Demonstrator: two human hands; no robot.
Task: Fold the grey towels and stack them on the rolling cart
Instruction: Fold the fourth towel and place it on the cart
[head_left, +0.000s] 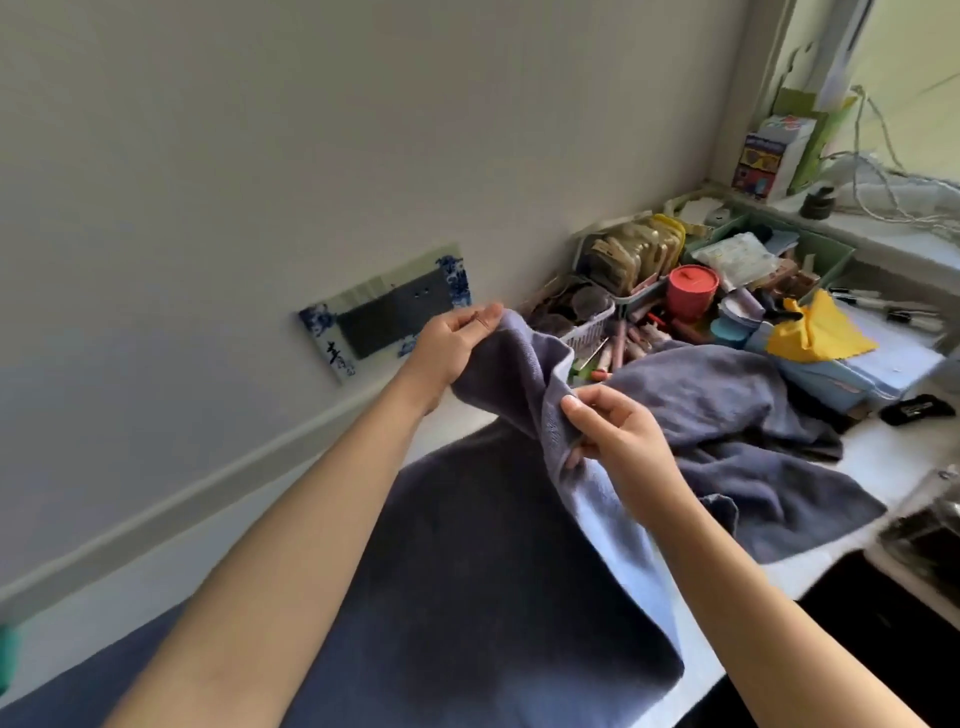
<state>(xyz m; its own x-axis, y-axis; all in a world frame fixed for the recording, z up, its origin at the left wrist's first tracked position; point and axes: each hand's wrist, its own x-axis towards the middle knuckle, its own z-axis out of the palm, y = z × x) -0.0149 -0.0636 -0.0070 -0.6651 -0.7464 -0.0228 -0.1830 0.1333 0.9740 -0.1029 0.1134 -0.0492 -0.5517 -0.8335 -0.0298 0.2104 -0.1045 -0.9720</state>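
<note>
hands both on one grey towel (524, 374), lifted above a white counter (883, 452). left hand (447, 348) pinches the towel's upper corner between thumb and fingertips, held toward the wall. right hand (613, 431) grips a bunched edge lower down, fingers curled round the cloth. towel hangs between the two hands and trails over the counter's front edge. second grey towel (727, 426) lies crumpled on the counter just right of the hands, its far end touching a cluttered tray holding a red round container (691, 291) and a yellow cloth (815, 332)
</note>
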